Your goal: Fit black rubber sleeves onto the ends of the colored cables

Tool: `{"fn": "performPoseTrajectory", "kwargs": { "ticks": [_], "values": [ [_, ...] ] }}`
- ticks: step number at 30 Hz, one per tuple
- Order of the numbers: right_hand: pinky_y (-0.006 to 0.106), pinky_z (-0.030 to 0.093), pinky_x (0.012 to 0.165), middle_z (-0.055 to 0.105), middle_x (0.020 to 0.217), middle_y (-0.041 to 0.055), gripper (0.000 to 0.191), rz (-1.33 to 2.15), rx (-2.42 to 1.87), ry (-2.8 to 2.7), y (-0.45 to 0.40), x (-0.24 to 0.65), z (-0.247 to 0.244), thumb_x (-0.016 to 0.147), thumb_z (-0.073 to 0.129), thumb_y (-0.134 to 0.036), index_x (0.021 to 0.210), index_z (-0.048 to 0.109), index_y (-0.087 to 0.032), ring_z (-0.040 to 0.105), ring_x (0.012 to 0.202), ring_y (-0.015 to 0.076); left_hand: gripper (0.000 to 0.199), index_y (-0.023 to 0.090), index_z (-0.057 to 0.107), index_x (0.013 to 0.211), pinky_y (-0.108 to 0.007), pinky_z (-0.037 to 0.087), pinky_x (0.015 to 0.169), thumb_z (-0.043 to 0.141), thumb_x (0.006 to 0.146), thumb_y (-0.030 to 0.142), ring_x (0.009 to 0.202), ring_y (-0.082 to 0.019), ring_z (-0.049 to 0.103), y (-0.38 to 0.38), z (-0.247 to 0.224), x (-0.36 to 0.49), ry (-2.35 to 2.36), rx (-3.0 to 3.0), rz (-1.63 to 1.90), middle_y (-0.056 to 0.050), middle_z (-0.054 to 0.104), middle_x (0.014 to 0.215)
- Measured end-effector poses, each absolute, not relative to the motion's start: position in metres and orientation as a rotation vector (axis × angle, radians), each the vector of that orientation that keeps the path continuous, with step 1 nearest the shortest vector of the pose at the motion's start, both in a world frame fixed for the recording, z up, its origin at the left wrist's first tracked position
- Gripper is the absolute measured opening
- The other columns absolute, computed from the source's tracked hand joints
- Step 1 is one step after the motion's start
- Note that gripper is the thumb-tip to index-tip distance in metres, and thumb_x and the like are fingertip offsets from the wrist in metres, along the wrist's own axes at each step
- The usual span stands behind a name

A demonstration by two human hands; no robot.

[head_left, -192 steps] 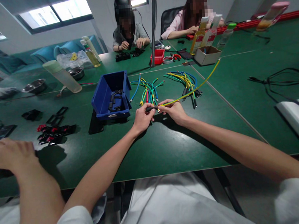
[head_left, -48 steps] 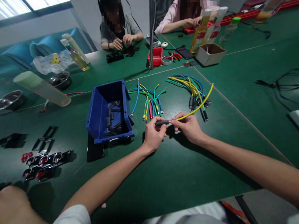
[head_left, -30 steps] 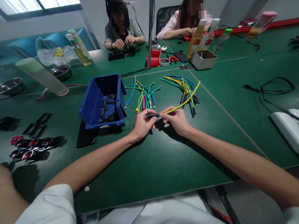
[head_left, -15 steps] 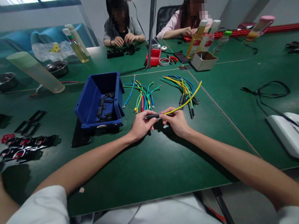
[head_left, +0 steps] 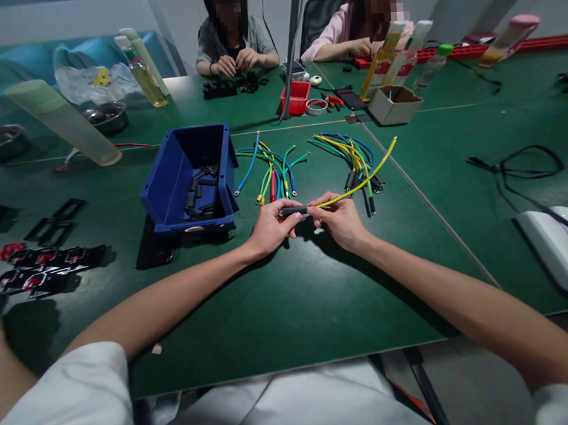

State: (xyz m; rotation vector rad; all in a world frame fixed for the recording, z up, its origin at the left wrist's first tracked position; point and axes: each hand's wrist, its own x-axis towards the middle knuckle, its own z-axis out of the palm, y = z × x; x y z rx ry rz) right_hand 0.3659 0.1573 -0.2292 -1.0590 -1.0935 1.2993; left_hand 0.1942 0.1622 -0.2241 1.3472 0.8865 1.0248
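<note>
Between thumb and fingers, my left hand point(head_left: 276, 227) pinches a short black sleeve point(head_left: 294, 210). Out of its right end runs a yellow wire point(head_left: 369, 183), which my right hand point(head_left: 338, 222) grips close to the sleeve. The wire's free end curves up to the right. Just beyond my hands lies a bundle of blue, green and yellow wires point(head_left: 281, 168) with metal lugs. To its right is a second bundle of wires point(head_left: 352, 154), several with black sleeves on their near ends. A blue bin point(head_left: 161, 201) left of my hands holds loose black sleeves point(head_left: 200, 191).
A black phone point(head_left: 152, 246) lies partly under the bin. Black-and-red parts point(head_left: 47, 268) lie at the left. Bottles point(head_left: 383, 62), a small carton point(head_left: 395, 106) and a red tray point(head_left: 297, 97) stand farther back. A white device point(head_left: 556, 253) is at the right. Two people sit across the table.
The view has tilted down slightly, so the scene sits higher in the picture. Both hands still hold the sleeve and the wire in nearly the same pose.
</note>
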Motion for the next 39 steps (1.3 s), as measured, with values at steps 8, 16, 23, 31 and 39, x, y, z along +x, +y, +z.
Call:
{"fn": "performPoseTrajectory", "kwargs": {
  "ticks": [8,16,23,31,39],
  "values": [
    [0.021,0.043,0.046,0.064,0.06,-0.0017,0.026,1.314,-1.037,-1.098,0.1573,0.3658,-0.2288,0.062,0.085,-0.031,0.073,0.065,-0.018,0.053,0.047,0.0073,0.028,0.01,0.064,0.095,-0.018,0.046,0.04,0.071,0.076,0.029,0.043,-0.007,0.056,0.1629,-0.2241,0.1938,0.884,1.363,1.03,-0.003,0.066,0.071],
    [0.021,0.043,0.045,0.061,0.054,-0.0026,0.028,1.305,-1.045,-1.102,0.1577,0.3655,-0.2278,0.058,0.085,-0.031,0.073,0.067,-0.016,0.054,0.045,0.0077,0.03,0.009,0.063,0.097,-0.018,0.048,0.042,0.072,0.076,0.028,0.044,-0.006,0.056,0.1629,-0.2238,0.194,0.859,1.359,1.001,-0.003,0.068,0.075],
    [0.021,0.042,0.046,0.061,0.054,-0.0027,0.026,1.305,-1.046,-1.115,0.1571,0.3661,-0.2276,0.061,0.084,-0.03,0.074,0.068,-0.015,0.053,0.045,0.0073,0.029,0.01,0.062,0.098,-0.018,0.047,0.042,0.07,0.077,0.028,0.045,-0.006,0.056,0.1628,-0.2236,0.1942,0.849,1.373,1.014,-0.004,0.068,0.076],
    [0.021,0.042,0.046,0.061,0.056,-0.0025,0.027,1.286,-1.065,-1.128,0.1573,0.3663,-0.229,0.062,0.084,-0.031,0.075,0.067,-0.016,0.054,0.047,0.0077,0.027,0.01,0.062,0.099,-0.017,0.045,0.041,0.069,0.079,0.028,0.044,-0.005,0.056,0.163,-0.2261,0.1932,0.835,1.381,1.02,-0.004,0.068,0.078],
    [0.02,0.043,0.045,0.06,0.055,-0.0035,0.027,1.287,-1.059,-1.125,0.1554,0.3648,-0.2264,0.062,0.084,-0.032,0.075,0.066,-0.016,0.053,0.045,0.0073,0.026,0.011,0.062,0.097,-0.017,0.046,0.042,0.069,0.078,0.026,0.044,-0.005,0.056,0.1631,-0.2236,0.1938,0.839,1.386,1.027,-0.001,0.066,0.074]
  ]
}}
